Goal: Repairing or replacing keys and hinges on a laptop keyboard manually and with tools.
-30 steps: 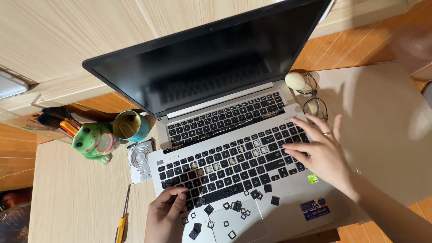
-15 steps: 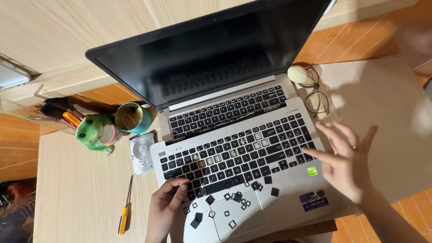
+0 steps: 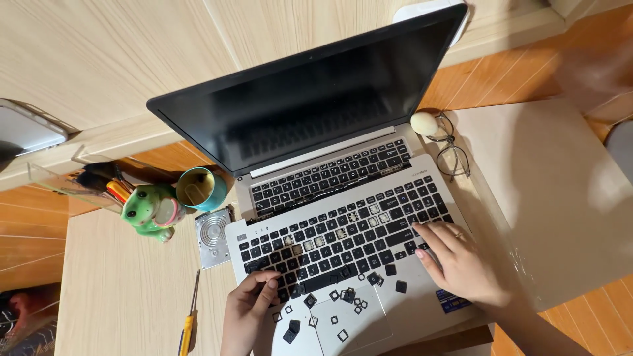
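Note:
A detached silver keyboard deck with black keys lies over the front of an open laptop whose screen is dark. Several keys are off it, leaving pale bare spots, and loose black keycaps lie scattered on its touchpad area. My left hand rests at the deck's lower left, fingertips pinched at the bottom key row; whether a keycap is between them I cannot tell. My right hand lies flat on the deck's right side, fingers spread over the keys.
A green frog figure, a teal cup and a hard drive sit left of the laptop. A yellow-handled screwdriver lies on the wooden desk. Glasses and a pale egg-shaped object lie at the right by a beige sheet.
My right hand lifted off the keys to the right, then came back down flat on the deck's right side. My left hand stayed at the lower left keys.

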